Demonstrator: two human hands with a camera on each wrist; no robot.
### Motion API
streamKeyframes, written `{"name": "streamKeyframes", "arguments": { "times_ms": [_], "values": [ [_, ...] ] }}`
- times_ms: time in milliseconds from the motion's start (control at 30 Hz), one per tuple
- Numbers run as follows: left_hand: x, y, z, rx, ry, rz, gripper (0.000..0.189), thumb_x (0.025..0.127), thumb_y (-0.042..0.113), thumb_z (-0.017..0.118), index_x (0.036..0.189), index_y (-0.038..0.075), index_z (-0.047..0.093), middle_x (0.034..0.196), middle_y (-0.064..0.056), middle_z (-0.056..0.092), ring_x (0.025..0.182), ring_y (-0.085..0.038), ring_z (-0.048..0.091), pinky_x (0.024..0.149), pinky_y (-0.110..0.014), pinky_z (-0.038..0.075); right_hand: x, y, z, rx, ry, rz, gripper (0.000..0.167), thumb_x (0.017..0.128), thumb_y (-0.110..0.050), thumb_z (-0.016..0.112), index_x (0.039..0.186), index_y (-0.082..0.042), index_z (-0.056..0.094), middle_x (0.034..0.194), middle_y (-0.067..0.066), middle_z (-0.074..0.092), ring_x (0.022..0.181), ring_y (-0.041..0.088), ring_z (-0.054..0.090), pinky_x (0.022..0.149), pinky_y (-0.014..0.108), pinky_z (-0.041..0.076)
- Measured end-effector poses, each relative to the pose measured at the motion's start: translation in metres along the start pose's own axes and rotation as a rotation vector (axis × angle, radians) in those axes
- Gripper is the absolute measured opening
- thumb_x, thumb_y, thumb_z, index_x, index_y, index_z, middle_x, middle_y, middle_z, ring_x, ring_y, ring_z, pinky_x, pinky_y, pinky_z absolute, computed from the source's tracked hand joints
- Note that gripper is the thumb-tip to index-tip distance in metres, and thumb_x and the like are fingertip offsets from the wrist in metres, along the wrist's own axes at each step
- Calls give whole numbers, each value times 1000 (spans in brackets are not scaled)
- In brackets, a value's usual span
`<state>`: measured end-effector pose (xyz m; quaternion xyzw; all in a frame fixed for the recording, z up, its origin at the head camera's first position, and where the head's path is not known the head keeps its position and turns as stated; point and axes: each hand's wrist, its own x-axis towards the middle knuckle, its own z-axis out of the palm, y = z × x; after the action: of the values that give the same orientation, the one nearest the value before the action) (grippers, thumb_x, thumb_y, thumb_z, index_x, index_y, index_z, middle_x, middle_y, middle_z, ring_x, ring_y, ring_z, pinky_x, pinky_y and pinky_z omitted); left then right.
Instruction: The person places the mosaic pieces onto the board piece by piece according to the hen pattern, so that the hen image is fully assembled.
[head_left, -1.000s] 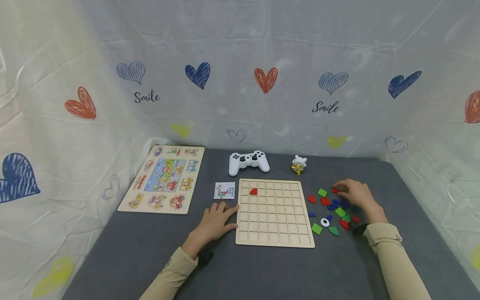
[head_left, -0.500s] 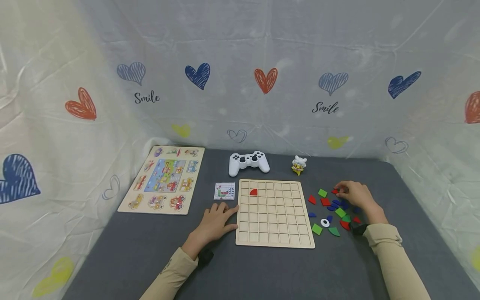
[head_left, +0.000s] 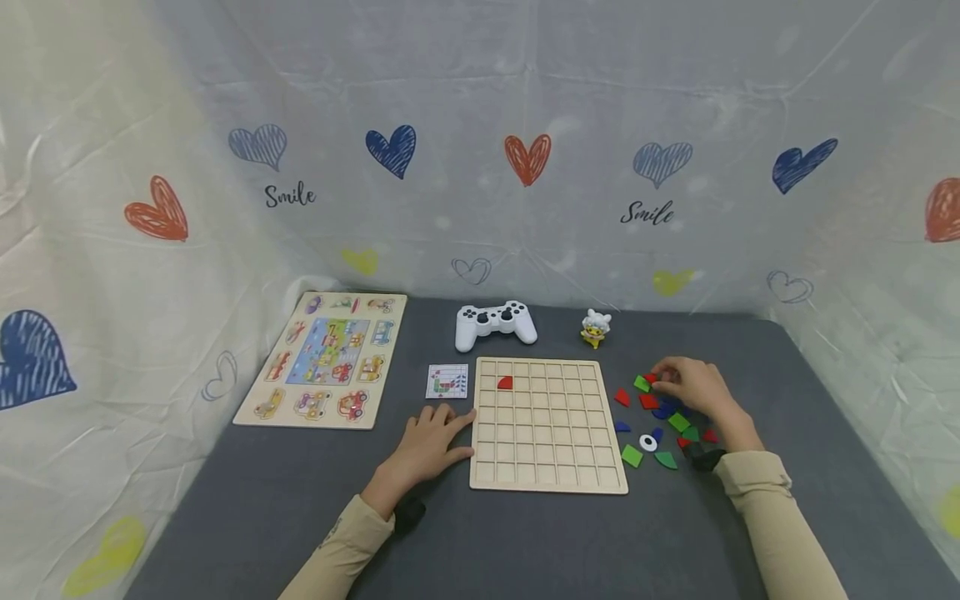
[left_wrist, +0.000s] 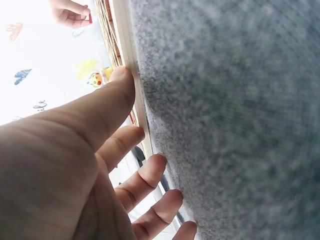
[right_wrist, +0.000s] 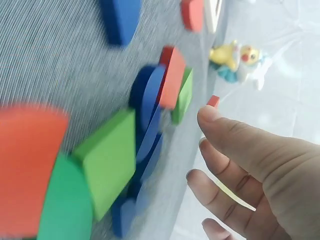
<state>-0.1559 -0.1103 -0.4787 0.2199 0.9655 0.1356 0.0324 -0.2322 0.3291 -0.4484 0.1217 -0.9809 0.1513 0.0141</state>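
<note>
Small red piece (right_wrist: 213, 101), pinched in the right grip (head_left: 693, 387). Pale wooden grid board (head_left: 547, 451), holding one red quarter-round (head_left: 506, 383); left grip (head_left: 425, 442) spread wide against its edge.

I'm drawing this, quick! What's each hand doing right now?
Left hand: open, touching the edge of the wooden board.
Right hand: closed, pinching a small red piece.

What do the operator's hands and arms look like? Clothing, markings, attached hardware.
Left hand and right hand: bare, no gloves. Left sleeve: tan, small dark marking near the cuff, unreadable. Right sleeve: tan, cuff folded back. A small black device shows by the left cuff, a second dark device by the right.
</note>
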Motion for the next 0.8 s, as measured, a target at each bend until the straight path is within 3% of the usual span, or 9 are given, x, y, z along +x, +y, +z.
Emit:
{"name": "streamKeyframes", "arguments": {
  "times_ms": [500, 800],
  "values": [
    [-1, 1, -3, -3, -12, -14, 59, 86, 44, 61, 138, 21, 47, 102, -6, 45, 86, -21, 34, 73, -43, 32, 13, -43, 10, 44, -4, -40, 26, 82, -27, 71, 100, -9, 69, 77, -1, 61, 60, 9, 51, 55, 28, 40],
    [0, 1, -1, -5, -9, -11, 59, 86, 44, 61, 138, 21, 47, 102, -6, 44, 86, -21, 34, 73, -43, 31, 22, -71, 18, 41, 18, -144, 23, 80, -27, 73, 96, -11, 69, 73, -5, 58, 58, 6, 49, 59, 29, 36]
  ]
}}
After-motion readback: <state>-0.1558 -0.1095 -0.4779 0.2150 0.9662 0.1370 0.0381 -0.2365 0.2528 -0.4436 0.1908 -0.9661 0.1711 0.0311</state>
